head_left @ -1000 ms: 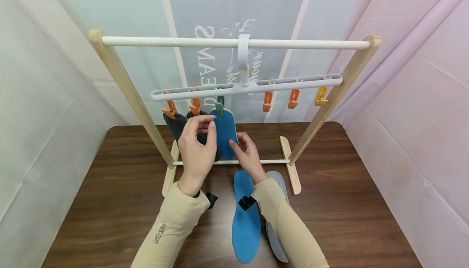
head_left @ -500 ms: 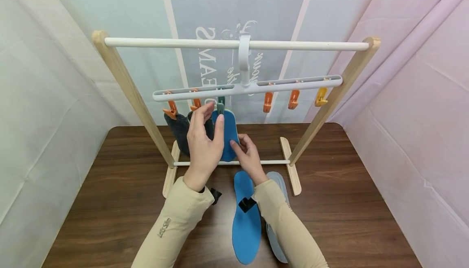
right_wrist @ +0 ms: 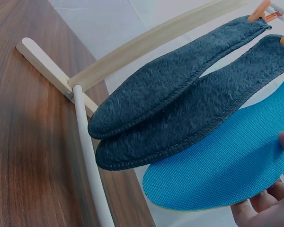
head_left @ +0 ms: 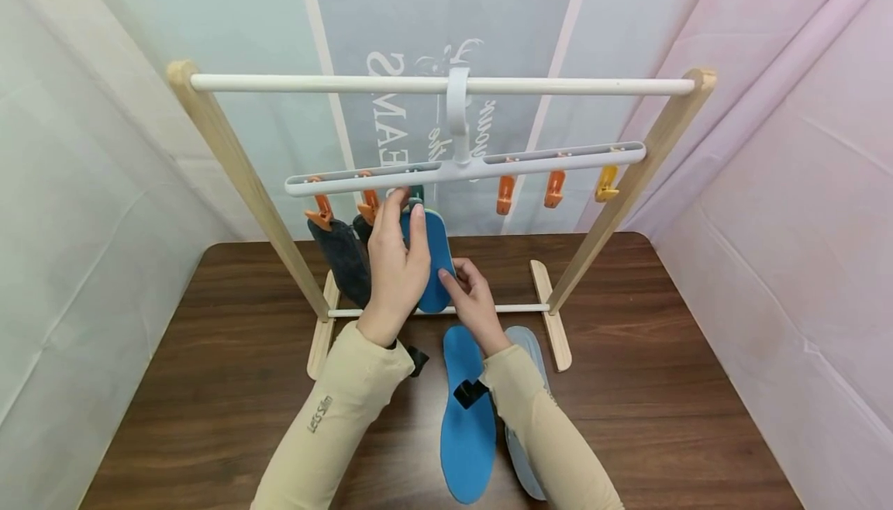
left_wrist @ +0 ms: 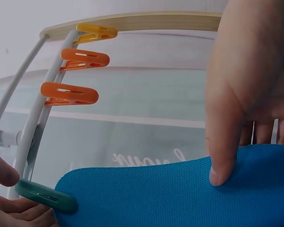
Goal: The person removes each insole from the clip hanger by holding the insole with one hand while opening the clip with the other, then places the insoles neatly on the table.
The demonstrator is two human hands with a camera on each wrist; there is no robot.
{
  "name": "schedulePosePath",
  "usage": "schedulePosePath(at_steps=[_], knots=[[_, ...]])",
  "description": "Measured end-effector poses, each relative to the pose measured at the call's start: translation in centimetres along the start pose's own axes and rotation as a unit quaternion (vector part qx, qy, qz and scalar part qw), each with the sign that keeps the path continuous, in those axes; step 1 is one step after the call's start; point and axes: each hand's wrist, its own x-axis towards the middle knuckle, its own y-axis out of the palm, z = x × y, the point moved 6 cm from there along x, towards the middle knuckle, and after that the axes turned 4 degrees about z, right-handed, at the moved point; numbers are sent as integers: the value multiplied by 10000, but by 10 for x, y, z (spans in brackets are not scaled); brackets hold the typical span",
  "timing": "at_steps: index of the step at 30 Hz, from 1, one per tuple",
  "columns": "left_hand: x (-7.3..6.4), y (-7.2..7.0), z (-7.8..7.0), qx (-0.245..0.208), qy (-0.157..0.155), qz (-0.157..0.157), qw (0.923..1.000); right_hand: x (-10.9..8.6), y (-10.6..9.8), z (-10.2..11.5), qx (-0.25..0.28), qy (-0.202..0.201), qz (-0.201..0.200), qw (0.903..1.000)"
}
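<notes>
A blue insole [head_left: 434,262] hangs with its upper end at a green clip [left_wrist: 46,195] on the white hanger [head_left: 463,170]. My left hand [head_left: 394,270] is at this clip, thumb in front and fingers behind, pinching its upper end. Lower down, my right hand [head_left: 476,293] holds the insole by its right edge, thumb on the blue face and fingers behind, as the left wrist view also shows. Left of it hang two dark fuzzy insoles [right_wrist: 165,85] from orange clips [head_left: 322,213]; in the head view my left hand hides most of one.
The hanger hooks over a wooden rack's white rail [head_left: 335,84]. Two orange clips and a yellow clip [head_left: 606,184] hang at right. On the brown table [head_left: 670,386] lie another blue insole [head_left: 469,440] and a grey insole [head_left: 525,456], partly under my right forearm.
My left hand has moved right and up, from beside the blue insole onto the green clip. My right hand keeps its hold on the insole's edge.
</notes>
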Motion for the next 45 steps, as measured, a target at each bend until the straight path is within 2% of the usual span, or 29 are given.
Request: schedulePosePath(at_steps=[4,11,19,26,36,37,39,40,43,44,45], knots=[[2,2,1,-94,-28,2,10000,0,0,0,31,-33,9,10000],[3,3,1,-51,-102,-106,9999,-12,6,28,25,134,63,9999],[3,3,0,-144,-121,-557,9983,-3,0,3,97,86,22,9999],[2,2,2,-236,-85,-983,9948,-5,0,-1,122,-1,-23,9999],[3,0,3,-652,28,-1341,9888,-9,-1,-3,116,-155,-96,9998],[5,4,18,-771,102,-1374,9875,-10,-1,-3,115,-162,-119,9997],[5,7,29,-904,136,-1347,9867,-11,-1,-4,129,-184,-165,9996],[5,10,40,-925,197,-1351,9863,-12,-1,-4,127,-192,-190,9996],[6,24,83,-700,404,-1342,9877,-13,-2,-5,86,-223,-258,9994],[5,25,85,-528,412,-1326,9889,-14,-2,-5,76,-246,-282,9993],[5,29,97,-409,488,-1332,9890,-14,-2,-5,63,-266,-306,9992]])
